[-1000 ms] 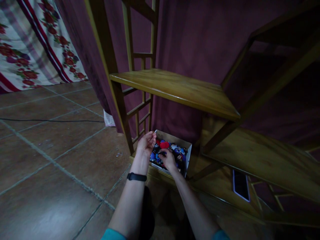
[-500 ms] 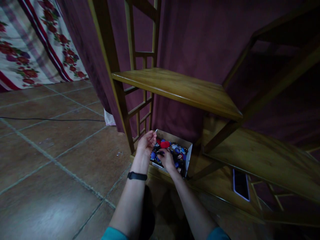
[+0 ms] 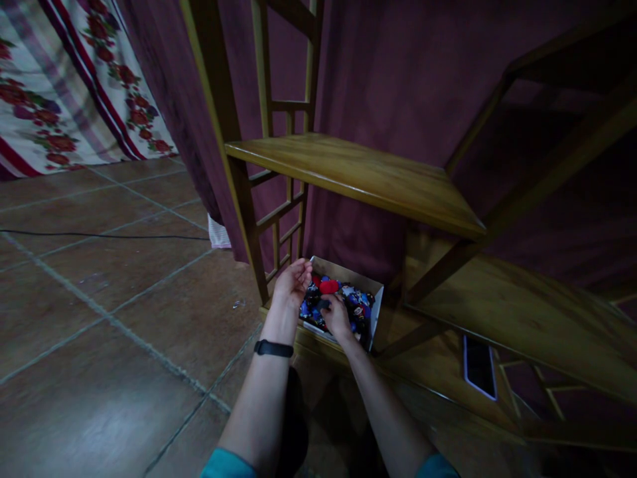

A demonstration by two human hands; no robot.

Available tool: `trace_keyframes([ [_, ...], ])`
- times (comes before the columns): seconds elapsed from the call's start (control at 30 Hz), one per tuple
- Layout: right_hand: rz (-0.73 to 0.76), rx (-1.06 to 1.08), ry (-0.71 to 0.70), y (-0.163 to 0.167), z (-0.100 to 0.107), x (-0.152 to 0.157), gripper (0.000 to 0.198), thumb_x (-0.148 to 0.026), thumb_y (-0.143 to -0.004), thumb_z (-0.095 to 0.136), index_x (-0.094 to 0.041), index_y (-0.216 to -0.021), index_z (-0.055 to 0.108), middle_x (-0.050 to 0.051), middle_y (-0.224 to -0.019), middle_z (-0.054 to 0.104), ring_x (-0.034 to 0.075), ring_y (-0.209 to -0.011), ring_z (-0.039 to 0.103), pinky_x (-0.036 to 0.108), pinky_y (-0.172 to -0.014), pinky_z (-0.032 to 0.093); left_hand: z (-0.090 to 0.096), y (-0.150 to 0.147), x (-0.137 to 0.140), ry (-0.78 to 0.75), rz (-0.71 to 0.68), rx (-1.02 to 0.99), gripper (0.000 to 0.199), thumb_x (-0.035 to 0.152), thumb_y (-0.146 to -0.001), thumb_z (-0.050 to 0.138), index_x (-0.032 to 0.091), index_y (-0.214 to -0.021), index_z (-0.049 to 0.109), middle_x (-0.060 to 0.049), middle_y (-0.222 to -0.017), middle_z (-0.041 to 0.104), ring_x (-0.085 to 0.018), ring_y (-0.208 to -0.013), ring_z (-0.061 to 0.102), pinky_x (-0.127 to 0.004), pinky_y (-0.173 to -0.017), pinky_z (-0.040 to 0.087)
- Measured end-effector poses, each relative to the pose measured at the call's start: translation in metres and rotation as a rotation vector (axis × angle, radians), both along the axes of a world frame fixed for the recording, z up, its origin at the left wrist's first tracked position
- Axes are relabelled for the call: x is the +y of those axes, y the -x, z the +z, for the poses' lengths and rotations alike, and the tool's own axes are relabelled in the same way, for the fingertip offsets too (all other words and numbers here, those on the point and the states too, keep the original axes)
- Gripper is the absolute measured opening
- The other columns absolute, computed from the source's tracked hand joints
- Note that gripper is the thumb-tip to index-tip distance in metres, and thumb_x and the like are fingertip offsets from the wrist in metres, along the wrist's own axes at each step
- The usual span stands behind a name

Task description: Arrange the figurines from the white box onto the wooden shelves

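A white cardboard box (image 3: 377, 312) stands on the bottom shelf, filled with small dark, blue and red pieces whose kind is too small to make out. Inside it, my right hand (image 3: 337, 317) reaches down with thumb and fingers closed on a small dark item (image 3: 324, 303). My left hand (image 3: 293, 282) is at the box's left side, palm turned up and fingers loosely bent, with nothing visible in it. A bright red piece (image 3: 328, 286) lies just beyond my right fingertips. On my left wrist is a black band (image 3: 273, 348).
A wooden shelf board (image 3: 348, 169) juts out above the box, joined to an upright post (image 3: 243, 219) on the left. A phone (image 3: 480, 367) rests on the lower board to the right. Purple curtain (image 3: 368, 86) hangs behind. A black cable (image 3: 104, 235) crosses the tiled floor.
My right hand has shifted slightly within the box, and a dark item now shows at its fingertips. My left hand has stayed in place.
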State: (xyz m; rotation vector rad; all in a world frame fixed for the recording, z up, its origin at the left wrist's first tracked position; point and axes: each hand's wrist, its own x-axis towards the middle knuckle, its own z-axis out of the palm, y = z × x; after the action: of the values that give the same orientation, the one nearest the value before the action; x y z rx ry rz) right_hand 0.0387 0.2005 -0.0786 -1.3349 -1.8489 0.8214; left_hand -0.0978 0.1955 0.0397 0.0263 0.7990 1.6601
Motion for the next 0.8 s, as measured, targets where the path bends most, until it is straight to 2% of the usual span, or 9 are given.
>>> trace_keyframes([
  [0.17,0.004,-0.015,0.016,-0.006,0.001,0.002,0.038,-0.004,-0.064,0.050,-0.018,-0.097,0.062,0.007,-0.101,0.057,0.019,-0.092,0.057,0.033,-0.086,0.046,0.004,-0.001,-0.001,-0.001,-0.008,-0.002,0.017,-0.001,-0.074,0.049,0.011,-0.081,0.058,-0.005,-0.066,0.064,-0.009,-0.054,0.062,-0.015,-0.049,0.049],
  [0.37,0.007,0.028,0.113,-0.002,-0.006,0.003,0.035,-0.007,-0.067,0.049,-0.018,-0.098,0.061,0.005,-0.097,0.063,0.016,-0.081,0.061,0.030,-0.078,0.048,0.003,-0.002,-0.001,-0.001,-0.013,-0.009,0.015,0.001,-0.075,0.051,0.011,-0.082,0.059,-0.005,-0.065,0.064,-0.009,-0.054,0.062,-0.015,-0.048,0.049],
  [0.5,0.058,-0.057,0.093,-0.005,0.001,0.004,0.029,-0.008,-0.071,0.046,-0.020,-0.091,0.064,0.003,-0.090,0.066,0.017,-0.085,0.061,0.030,-0.083,0.045,0.002,-0.003,0.000,0.010,-0.007,-0.012,0.015,0.001,-0.074,0.052,0.011,-0.083,0.059,-0.005,-0.066,0.065,-0.009,-0.053,0.061,-0.015,-0.047,0.049],
  [0.63,-0.107,-0.219,-0.012,-0.028,0.017,0.012,0.036,-0.005,-0.074,0.040,-0.022,-0.096,0.062,0.006,-0.101,0.062,0.019,-0.098,0.055,0.030,-0.090,0.039,-0.001,-0.002,0.001,0.013,-0.007,-0.022,0.017,0.001,-0.073,0.053,0.011,-0.086,0.060,-0.005,-0.068,0.066,-0.009,-0.054,0.062,-0.016,-0.048,0.049],
  [0.73,-0.282,-0.411,-0.064,-0.050,0.024,0.019,0.038,-0.005,-0.073,0.041,-0.017,-0.104,0.059,0.012,-0.110,0.056,0.023,-0.105,0.049,0.032,-0.092,0.035,-0.003,0.000,0.002,0.010,-0.005,-0.035,0.018,0.002,-0.074,0.054,0.012,-0.087,0.060,-0.006,-0.070,0.066,-0.009,-0.056,0.063,-0.016,-0.049,0.050],
  [0.8,-0.343,-0.557,-0.078,-0.060,0.024,0.022,0.037,-0.005,-0.072,0.043,-0.014,-0.105,0.059,0.015,-0.110,0.055,0.025,-0.106,0.047,0.034,-0.092,0.033,-0.004,0.001,0.002,0.002,-0.008,-0.028,0.018,0.001,-0.074,0.053,0.012,-0.086,0.060,-0.006,-0.070,0.066,-0.009,-0.056,0.063,-0.015,-0.049,0.050],
])
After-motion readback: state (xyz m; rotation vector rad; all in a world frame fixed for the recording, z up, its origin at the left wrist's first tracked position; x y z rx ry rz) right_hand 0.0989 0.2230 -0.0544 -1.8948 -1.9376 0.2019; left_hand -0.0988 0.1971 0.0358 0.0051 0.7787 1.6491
